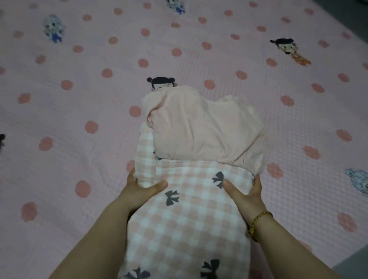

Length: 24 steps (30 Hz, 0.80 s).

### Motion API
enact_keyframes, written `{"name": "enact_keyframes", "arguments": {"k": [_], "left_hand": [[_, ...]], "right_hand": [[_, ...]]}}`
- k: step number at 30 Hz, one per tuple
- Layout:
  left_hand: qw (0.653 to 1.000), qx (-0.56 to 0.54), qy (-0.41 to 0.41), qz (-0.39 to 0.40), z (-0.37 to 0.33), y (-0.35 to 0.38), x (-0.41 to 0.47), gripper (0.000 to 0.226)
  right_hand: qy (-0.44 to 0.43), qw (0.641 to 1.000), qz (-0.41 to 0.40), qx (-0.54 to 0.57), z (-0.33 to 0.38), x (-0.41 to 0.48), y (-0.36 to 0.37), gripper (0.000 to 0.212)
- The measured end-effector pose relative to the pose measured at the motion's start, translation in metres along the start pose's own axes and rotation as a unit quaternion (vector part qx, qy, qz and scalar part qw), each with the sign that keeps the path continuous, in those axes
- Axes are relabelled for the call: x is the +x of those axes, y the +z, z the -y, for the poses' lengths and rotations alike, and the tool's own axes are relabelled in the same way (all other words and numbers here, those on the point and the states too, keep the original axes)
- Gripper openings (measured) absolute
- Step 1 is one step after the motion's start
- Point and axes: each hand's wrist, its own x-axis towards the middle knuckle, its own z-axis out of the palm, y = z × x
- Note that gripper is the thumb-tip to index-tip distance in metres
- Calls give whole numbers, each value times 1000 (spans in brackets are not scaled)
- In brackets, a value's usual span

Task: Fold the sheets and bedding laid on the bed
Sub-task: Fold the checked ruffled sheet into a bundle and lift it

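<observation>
Left hand (pixel 139 188) and right hand (pixel 244 190) grip the bundled checked sheet (pixel 185 222) with plain pink bedding (pixel 200 125) near-centre on the bed (pixel 52 86); folding appears incomplete.

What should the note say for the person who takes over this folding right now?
Left hand: grips the left edge of the pink-and-white checked fabric sheet with grey bows.
Right hand: grips its right edge.
The plain peach soft cloth lies rumpled on the sheet's far part, over the pink dotted bed cover.
Done: both pieces are gathered in one bundle.
Left: neat folding of both, it seems.
</observation>
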Motion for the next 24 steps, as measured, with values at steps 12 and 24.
{"name": "enact_keyframes", "arguments": {"k": [12,24], "left_hand": [[984,-132,48,-105,9,-12,-96,94],[984,-143,-36,-104,7,75,-95,116]], "right_hand": [[-64,990,123,-27,42,-35,-16,75],[-87,943,55,-317,52,-26,-41,106]]}}
